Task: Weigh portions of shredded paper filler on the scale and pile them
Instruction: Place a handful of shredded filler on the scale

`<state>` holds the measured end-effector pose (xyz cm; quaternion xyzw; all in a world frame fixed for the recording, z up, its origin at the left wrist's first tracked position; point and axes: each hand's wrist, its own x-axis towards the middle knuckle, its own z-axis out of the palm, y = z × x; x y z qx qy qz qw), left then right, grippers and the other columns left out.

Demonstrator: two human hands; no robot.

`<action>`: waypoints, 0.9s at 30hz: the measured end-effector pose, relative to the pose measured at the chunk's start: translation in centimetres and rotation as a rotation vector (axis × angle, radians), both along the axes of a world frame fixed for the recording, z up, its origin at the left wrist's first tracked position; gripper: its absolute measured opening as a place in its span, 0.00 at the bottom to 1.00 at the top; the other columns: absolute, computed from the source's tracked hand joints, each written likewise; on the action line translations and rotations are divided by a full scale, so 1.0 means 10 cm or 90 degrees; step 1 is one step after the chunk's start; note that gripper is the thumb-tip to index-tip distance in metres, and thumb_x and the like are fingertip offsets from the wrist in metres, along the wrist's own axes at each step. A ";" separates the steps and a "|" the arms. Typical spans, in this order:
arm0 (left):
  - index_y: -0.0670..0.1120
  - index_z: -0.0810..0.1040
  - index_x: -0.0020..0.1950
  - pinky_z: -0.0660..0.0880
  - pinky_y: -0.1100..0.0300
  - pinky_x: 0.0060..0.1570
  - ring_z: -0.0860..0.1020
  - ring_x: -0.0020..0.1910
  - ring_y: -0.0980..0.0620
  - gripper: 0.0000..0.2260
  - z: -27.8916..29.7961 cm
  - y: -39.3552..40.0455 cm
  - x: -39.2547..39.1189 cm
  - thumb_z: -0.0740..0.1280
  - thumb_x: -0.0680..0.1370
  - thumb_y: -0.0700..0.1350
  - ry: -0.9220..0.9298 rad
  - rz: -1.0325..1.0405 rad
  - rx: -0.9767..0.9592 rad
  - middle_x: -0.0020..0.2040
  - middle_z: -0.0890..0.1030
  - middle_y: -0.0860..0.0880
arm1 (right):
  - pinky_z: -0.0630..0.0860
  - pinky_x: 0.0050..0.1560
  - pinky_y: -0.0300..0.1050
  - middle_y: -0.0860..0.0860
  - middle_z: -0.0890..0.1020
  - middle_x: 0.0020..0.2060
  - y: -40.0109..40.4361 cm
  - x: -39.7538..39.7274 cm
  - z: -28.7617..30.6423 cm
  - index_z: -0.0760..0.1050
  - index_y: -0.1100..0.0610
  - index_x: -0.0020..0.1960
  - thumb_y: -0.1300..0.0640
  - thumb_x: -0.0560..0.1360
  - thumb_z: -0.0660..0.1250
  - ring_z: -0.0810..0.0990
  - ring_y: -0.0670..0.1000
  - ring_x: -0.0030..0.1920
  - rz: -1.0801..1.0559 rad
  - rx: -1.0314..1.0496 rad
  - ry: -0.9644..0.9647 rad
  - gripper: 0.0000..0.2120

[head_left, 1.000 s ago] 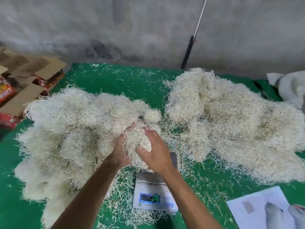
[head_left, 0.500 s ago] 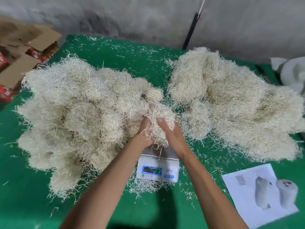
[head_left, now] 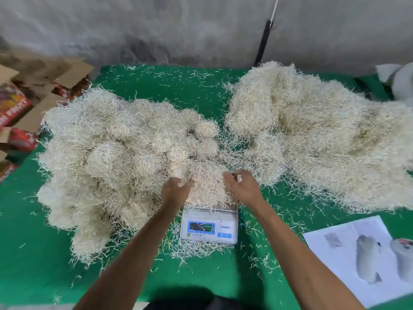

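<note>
A cream portion of shredded paper (head_left: 209, 184) sits on the small white digital scale (head_left: 209, 228) at the table's front centre, covering its platform. My left hand (head_left: 176, 192) holds the portion's left side with curled fingers. Its right side is held the same way by my right hand (head_left: 243, 189). A big pile of rounded paper clumps (head_left: 111, 157) lies to the left of the scale. A looser, larger heap of filler (head_left: 317, 142) spreads to the right. The scale's display is partly covered by stray strands.
Green cloth (head_left: 40, 265) covers the table, littered with loose strands. A printed white sheet (head_left: 357, 253) lies front right. Cardboard boxes (head_left: 33, 104) stand beyond the left edge. A grey wall with a black pole (head_left: 263, 41) rises behind, and white material (head_left: 400, 81) sits far right.
Both hands carried the clump from the left pile's edge down onto the scale. They have moved apart to its two sides.
</note>
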<state>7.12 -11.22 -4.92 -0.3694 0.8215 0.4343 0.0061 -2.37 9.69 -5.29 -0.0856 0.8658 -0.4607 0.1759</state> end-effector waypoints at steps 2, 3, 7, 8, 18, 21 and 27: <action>0.41 0.76 0.64 0.75 0.59 0.47 0.80 0.53 0.47 0.22 0.05 -0.02 0.00 0.71 0.78 0.55 0.093 0.023 -0.011 0.59 0.80 0.43 | 0.81 0.34 0.35 0.45 0.83 0.48 0.07 -0.02 0.02 0.75 0.54 0.62 0.31 0.78 0.65 0.84 0.37 0.37 -0.038 -0.075 0.009 0.28; 0.40 0.77 0.63 0.75 0.62 0.46 0.80 0.54 0.46 0.21 0.10 -0.02 0.00 0.71 0.78 0.53 0.122 0.021 -0.019 0.58 0.81 0.43 | 0.78 0.34 0.31 0.44 0.82 0.53 0.08 -0.05 0.03 0.74 0.53 0.64 0.30 0.78 0.64 0.84 0.35 0.40 -0.032 -0.077 0.019 0.29; 0.42 0.79 0.64 0.75 0.72 0.32 0.81 0.42 0.57 0.17 0.18 0.02 0.03 0.71 0.79 0.49 0.167 -0.027 0.039 0.49 0.82 0.51 | 0.80 0.43 0.37 0.41 0.81 0.53 0.02 -0.10 0.03 0.72 0.52 0.69 0.29 0.77 0.64 0.82 0.41 0.49 -0.018 -0.106 0.017 0.32; 0.42 0.79 0.64 0.74 0.73 0.32 0.79 0.42 0.60 0.17 0.17 0.02 0.05 0.71 0.79 0.49 0.171 -0.019 0.056 0.49 0.82 0.52 | 0.77 0.39 0.32 0.38 0.81 0.47 0.00 -0.09 0.03 0.72 0.52 0.69 0.29 0.77 0.64 0.82 0.38 0.44 -0.016 -0.109 0.022 0.31; 0.48 0.77 0.67 0.77 0.52 0.59 0.77 0.61 0.47 0.18 -0.05 0.01 0.21 0.59 0.84 0.56 0.220 0.116 0.115 0.61 0.81 0.45 | 0.73 0.30 0.25 0.32 0.79 0.40 0.01 0.01 -0.11 0.67 0.51 0.74 0.30 0.77 0.65 0.78 0.27 0.39 -0.035 -0.163 0.046 0.35; 0.54 0.77 0.56 0.76 0.50 0.54 0.77 0.54 0.46 0.15 -0.02 0.02 0.20 0.56 0.84 0.61 0.206 0.149 0.138 0.47 0.78 0.53 | 0.75 0.41 0.30 0.33 0.76 0.52 0.04 0.00 -0.12 0.66 0.51 0.74 0.25 0.75 0.63 0.81 0.35 0.47 -0.031 -0.145 0.053 0.39; 0.51 0.77 0.61 0.76 0.48 0.59 0.78 0.61 0.40 0.20 0.08 0.07 0.17 0.57 0.82 0.63 0.201 0.161 0.218 0.58 0.79 0.50 | 0.74 0.42 0.33 0.33 0.75 0.51 0.05 -0.03 -0.16 0.65 0.49 0.75 0.23 0.74 0.62 0.80 0.32 0.47 -0.029 -0.125 0.048 0.40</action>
